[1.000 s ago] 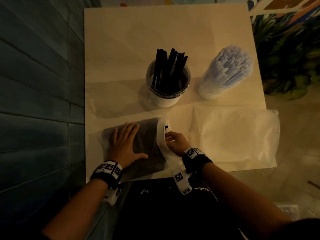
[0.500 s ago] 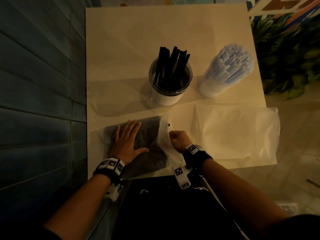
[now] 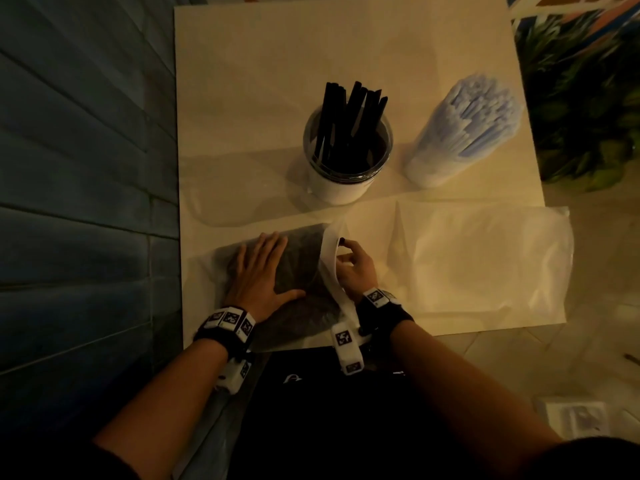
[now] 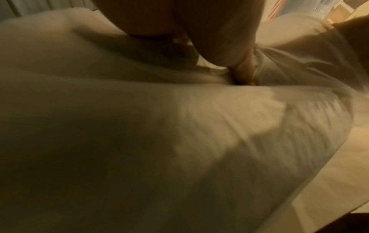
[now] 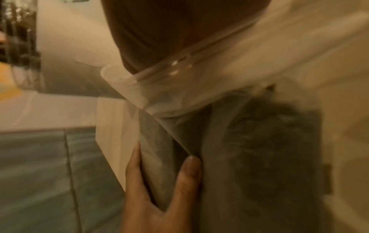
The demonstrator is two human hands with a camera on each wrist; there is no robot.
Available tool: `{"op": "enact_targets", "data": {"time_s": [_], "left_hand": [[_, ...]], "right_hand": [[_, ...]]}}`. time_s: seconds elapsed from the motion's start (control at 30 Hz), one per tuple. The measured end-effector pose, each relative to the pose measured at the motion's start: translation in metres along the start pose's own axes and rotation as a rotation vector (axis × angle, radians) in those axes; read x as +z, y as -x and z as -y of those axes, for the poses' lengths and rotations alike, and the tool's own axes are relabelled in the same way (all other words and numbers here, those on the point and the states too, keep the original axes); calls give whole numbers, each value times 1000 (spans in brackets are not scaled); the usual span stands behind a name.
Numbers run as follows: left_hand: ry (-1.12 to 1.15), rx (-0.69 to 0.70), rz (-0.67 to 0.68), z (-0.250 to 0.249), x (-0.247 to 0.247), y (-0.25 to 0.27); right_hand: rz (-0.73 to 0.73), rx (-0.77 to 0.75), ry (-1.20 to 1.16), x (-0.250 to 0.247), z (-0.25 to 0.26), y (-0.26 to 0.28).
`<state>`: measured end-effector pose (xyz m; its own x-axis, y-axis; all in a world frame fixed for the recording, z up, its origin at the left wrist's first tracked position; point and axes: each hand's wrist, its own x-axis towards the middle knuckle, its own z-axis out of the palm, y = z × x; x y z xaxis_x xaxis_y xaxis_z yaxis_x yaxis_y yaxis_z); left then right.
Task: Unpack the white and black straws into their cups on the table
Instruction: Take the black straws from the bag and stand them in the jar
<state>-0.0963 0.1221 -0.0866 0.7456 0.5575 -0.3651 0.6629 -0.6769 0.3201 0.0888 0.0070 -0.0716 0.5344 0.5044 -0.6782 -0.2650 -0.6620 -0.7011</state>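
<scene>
Because the right hand's (image 3: 353,268) fingers (image 3: 346,244) are curled at the mouth of the straw bag (image 3: 304,271), they look to be pinching the tip of a black straw (image 3: 341,241) that pokes out at about 12 o'clock from the hand. The grip is small and tight, I think; the far fingertips are hidden behind the bag's lip.

The left hand (image 3: 263,275) lies flat on top of the bag with its fingers spread wide and straight. It presses down and holds nothing.

The bag is thin, milky plastic. It is soft and floppy, and it wrinkles under the palm. It may be slippery, so it could slide on the desk (image 3: 277,81) if nobody pins it. The dark bunch inside is the rest of the black straws. They are long, thin, light tubes. They are stiff enough to pull out by one end, but a hard squeeze would probably bend them. The end near the bag's mouth looks like the best place to take hold.

At 12 o'clock from the hands stands the black straw cup (image 3: 343,188), round, with a see-through rim and a white base. Black straws (image 3: 349,123) already stand in it, leaning out like a fan. At 2 o'clock, a tight bunch of white straws (image 3: 474,119) stands well apart from the bag and fills its cup, which I cannot see clearly. At 3 o'clock lies a second plastic bag (image 3: 485,265), flat and limp, hanging partly off the desk's edge.

The desk is smooth and pale. A dark ribbed wall (image 3: 86,168) runs along at 9 o'clock.
</scene>
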Motion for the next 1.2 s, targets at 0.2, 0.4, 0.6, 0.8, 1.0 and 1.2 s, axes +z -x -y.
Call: {"op": "enact_targets", "data": {"time_s": [0.2, 0.4, 0.6, 0.8, 1.0, 1.2], "left_hand": [[34, -7, 10, 3, -1, 0], [13, -6, 31, 2, -1, 1], [4, -21, 47, 0, -2, 3], [12, -21, 11, 2, 0, 6], [10, -27, 16, 2, 2, 7], [13, -50, 47, -3, 0, 5]], "right_hand": [[-8, 11, -147, -17, 2, -8], [139, -102, 206, -23, 11, -21], [97, -143, 324, -8, 12, -27], [83, 18, -8, -35, 15, -28], [58, 84, -216, -37, 12, -23], [116, -63, 180, -10, 20, -23]]}}
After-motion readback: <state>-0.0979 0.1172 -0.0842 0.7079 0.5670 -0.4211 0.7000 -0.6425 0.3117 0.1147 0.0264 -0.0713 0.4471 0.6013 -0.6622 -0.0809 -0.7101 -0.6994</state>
